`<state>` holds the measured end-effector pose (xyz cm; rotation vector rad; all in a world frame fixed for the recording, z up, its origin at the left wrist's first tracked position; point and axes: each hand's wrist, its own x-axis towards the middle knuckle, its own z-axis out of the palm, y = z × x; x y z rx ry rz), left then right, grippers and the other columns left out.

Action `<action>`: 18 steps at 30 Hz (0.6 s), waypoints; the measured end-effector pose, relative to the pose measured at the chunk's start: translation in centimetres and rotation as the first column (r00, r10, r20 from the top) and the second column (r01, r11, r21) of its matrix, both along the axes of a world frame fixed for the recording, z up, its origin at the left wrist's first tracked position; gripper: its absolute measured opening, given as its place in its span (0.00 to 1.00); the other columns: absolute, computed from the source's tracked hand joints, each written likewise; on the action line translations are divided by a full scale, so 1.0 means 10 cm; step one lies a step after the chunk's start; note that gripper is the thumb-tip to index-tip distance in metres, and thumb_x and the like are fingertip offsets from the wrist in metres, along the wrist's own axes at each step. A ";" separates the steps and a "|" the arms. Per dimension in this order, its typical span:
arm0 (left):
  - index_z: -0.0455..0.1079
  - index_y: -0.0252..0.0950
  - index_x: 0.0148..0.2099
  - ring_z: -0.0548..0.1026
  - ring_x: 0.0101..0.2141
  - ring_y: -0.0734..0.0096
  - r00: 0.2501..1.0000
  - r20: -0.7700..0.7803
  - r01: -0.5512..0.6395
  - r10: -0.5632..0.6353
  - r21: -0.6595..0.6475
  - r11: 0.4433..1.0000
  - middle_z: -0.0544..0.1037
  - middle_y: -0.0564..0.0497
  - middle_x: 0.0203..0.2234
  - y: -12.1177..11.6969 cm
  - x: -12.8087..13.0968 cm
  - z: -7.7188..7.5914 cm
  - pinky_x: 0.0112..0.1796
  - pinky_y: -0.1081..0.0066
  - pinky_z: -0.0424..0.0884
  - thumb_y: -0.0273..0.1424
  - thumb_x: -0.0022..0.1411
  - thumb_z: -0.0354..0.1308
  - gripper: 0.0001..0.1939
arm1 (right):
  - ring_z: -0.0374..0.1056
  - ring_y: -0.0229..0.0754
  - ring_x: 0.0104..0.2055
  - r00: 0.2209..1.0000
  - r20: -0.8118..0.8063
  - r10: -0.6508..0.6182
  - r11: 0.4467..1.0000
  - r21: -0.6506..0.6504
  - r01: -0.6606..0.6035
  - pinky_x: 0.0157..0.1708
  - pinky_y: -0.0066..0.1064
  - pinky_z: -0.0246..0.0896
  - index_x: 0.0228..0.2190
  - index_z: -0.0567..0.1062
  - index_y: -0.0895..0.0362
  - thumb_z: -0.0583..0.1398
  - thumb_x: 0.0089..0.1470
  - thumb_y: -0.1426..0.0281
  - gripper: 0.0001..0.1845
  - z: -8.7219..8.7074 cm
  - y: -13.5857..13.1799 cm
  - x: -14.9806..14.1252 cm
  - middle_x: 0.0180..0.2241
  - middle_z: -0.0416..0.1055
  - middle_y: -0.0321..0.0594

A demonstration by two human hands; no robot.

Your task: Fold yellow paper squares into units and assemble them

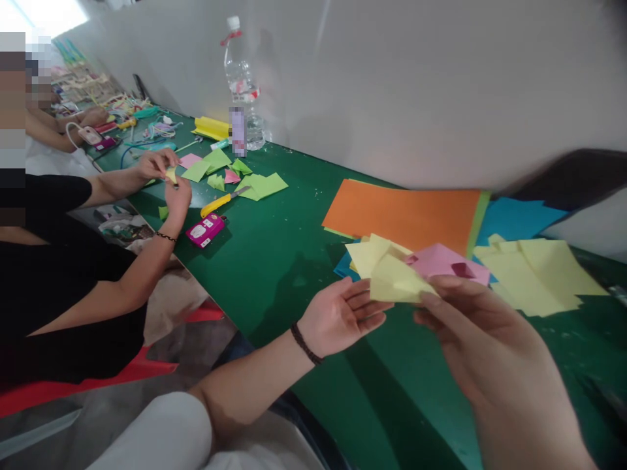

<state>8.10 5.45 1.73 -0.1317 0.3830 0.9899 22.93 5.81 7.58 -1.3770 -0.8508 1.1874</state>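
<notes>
Over the green table (pixel 274 241), angular folded pale-yellow paper (pixel 396 282).

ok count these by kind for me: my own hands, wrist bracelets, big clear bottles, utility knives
Hands: 2 (left hand, right hand pinching yellow paper)
Bracelets: 2 (your bracelet, neighbour's bracelet)
Clear bottle: 1
Utility knife: 1 (far clutter is too blurred to check)
Total: 6

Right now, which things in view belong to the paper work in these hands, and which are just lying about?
Belong to the job, it seems:
pale yellow paper, pinched in the right hand, near the open left hand
pale yellow sheets, probably spare stock

Probably just lying about:
clear bottle, upright
magenta box
</notes>
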 end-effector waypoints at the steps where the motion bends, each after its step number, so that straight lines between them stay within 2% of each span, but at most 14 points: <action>1: 0.72 0.27 0.43 0.79 0.40 0.60 1.000 -0.008 -0.005 0.005 -0.012 1.000 0.80 0.41 0.36 0.00 0.00 0.01 0.41 0.66 0.69 0.34 0.66 0.53 0.14 | 0.67 0.34 0.28 0.999 -0.016 -0.033 0.999 0.017 0.033 0.27 0.26 0.66 0.29 0.76 0.53 0.74 0.32 0.65 0.19 0.01 0.00 -0.01 0.32 0.71 0.34; 6: 0.73 0.28 0.40 0.79 0.37 0.63 1.000 -0.022 -0.022 0.021 -0.040 0.999 0.80 0.42 0.35 0.00 -0.01 0.02 0.39 0.67 0.70 0.33 0.68 0.49 0.15 | 0.71 0.39 0.36 0.990 -0.097 -0.107 0.992 0.061 0.113 0.30 0.27 0.66 0.31 0.76 0.53 0.72 0.30 0.70 0.21 0.09 0.00 -0.03 0.36 0.70 0.36; 13: 0.73 0.27 0.38 0.79 0.35 0.64 0.999 -0.032 -0.028 0.026 -0.066 0.997 0.79 0.43 0.32 0.00 -0.01 0.05 0.37 0.68 0.70 0.32 0.70 0.46 0.17 | 0.70 0.39 0.39 0.987 -0.076 -0.138 0.989 0.037 0.141 0.33 0.29 0.65 0.31 0.74 0.52 0.71 0.32 0.70 0.20 0.17 -0.03 -0.07 0.41 0.70 0.37; 18: 0.73 0.27 0.38 0.79 0.34 0.65 0.999 -0.040 -0.027 0.024 -0.075 0.997 0.79 0.44 0.31 0.00 -0.01 0.08 0.37 0.68 0.69 0.32 0.70 0.45 0.18 | 0.70 0.42 0.40 0.988 -0.047 -0.145 0.985 0.081 0.149 0.34 0.32 0.65 0.33 0.74 0.52 0.70 0.33 0.69 0.20 0.23 -0.08 -0.15 0.40 0.72 0.39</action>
